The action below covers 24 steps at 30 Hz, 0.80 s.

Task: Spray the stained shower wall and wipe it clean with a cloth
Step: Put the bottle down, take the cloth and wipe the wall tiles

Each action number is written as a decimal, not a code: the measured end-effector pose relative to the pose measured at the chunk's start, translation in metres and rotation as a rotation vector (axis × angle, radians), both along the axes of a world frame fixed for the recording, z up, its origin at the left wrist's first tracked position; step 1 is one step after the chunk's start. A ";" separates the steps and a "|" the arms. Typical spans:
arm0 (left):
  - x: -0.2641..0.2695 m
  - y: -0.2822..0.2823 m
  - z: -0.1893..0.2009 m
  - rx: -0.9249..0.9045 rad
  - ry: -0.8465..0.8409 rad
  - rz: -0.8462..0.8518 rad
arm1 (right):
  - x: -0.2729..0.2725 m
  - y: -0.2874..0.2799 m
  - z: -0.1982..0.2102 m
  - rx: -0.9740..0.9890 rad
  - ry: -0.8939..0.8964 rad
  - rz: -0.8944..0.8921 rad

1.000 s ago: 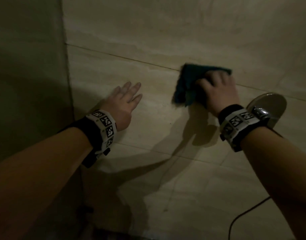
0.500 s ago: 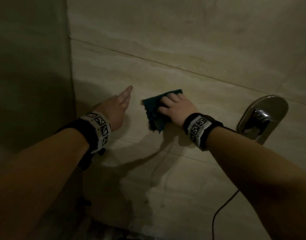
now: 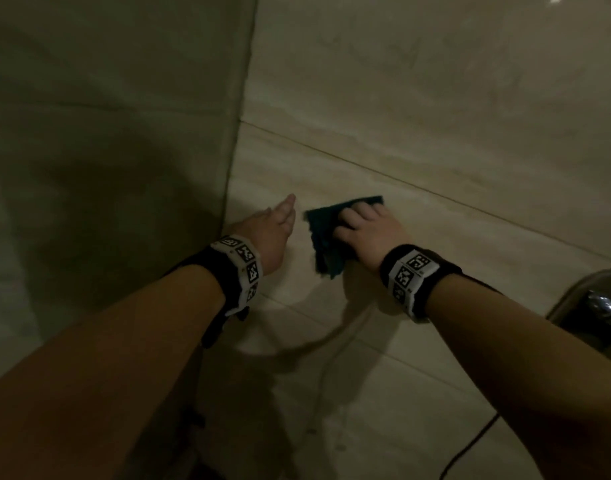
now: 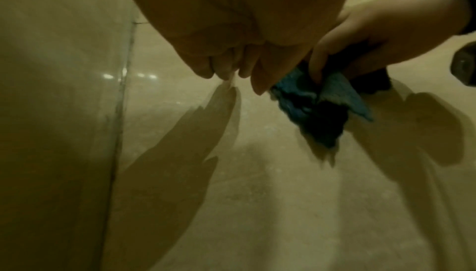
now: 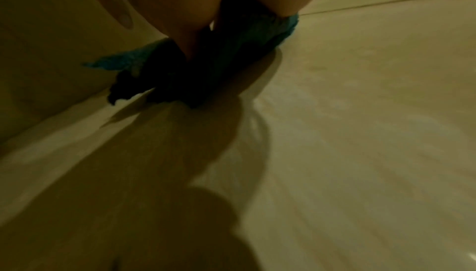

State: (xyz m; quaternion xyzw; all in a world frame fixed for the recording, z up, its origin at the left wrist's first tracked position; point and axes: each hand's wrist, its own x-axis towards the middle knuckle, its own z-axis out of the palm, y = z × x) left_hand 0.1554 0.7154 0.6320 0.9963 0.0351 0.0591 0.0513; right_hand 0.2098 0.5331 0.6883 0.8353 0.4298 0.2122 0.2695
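Observation:
A crumpled dark teal cloth (image 3: 323, 237) is pressed against the beige tiled shower wall (image 3: 418, 133). My right hand (image 3: 364, 225) grips it, fingers curled over its top and thumb pinching a fold, as the left wrist view shows on the cloth (image 4: 319, 110). In the right wrist view the cloth (image 5: 195, 68) bunches under the palm. My left hand (image 3: 278, 221) lies just left of the cloth with straight fingers held together, tips at the wall, holding nothing; its fingers (image 4: 231, 68) cast a shadow on the tile. No spray bottle is in view.
A corner seam (image 3: 240, 133) joins the wiped wall to a side wall (image 3: 106, 133) on the left. A chrome shower control plate (image 3: 595, 310) sits at the right edge. A thin dark cable (image 3: 470, 445) hangs lower right. Grout lines cross the tiles.
My right hand swept the cloth from upper right, near the chrome plate, leftward and down to beside my left hand. The left hand's fingers closed together and turned edge-on. The view drifted right.

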 end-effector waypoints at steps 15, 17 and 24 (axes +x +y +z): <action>0.000 0.019 0.033 0.053 0.029 0.119 | 0.001 0.041 0.026 0.094 0.010 0.018; -0.002 0.020 0.040 0.046 0.031 0.120 | 0.003 0.047 0.040 0.162 0.025 0.019; 0.007 0.023 0.066 -0.093 -0.070 0.134 | 0.017 0.077 0.093 0.428 -0.164 0.067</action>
